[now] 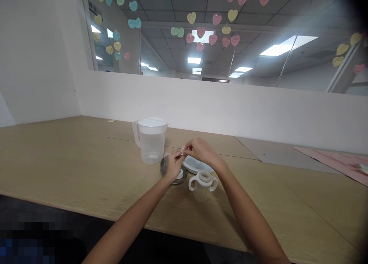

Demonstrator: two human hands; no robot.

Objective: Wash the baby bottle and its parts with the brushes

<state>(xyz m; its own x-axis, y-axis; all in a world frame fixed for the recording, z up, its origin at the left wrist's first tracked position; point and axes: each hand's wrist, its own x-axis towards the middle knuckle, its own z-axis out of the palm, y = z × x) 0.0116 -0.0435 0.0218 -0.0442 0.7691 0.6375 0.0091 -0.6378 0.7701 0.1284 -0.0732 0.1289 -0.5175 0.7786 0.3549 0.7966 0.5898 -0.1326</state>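
Observation:
Both my hands meet above the table, fingers pinched together on a small white ring-shaped piece [183,151]. My left hand [174,165] grips it from the left, over a round metal tray [173,182]. My right hand [199,148] holds it from the right, above a pale bowl [198,165]. On the tray, a white part [179,174] and a clear cap-like piece [166,159] show partly behind my left hand. A clear baby bottle [202,195] with white twin handles [203,178] stands uncapped in front of the bowl, below my right wrist.
A lidded clear plastic pitcher [152,143] holding clear liquid stands behind and left of the tray. A grey sheet [283,156] and a pink cloth [336,164] lie at the right of the wooden table [86,168]. Behind it rises a white wall [201,106] with a window.

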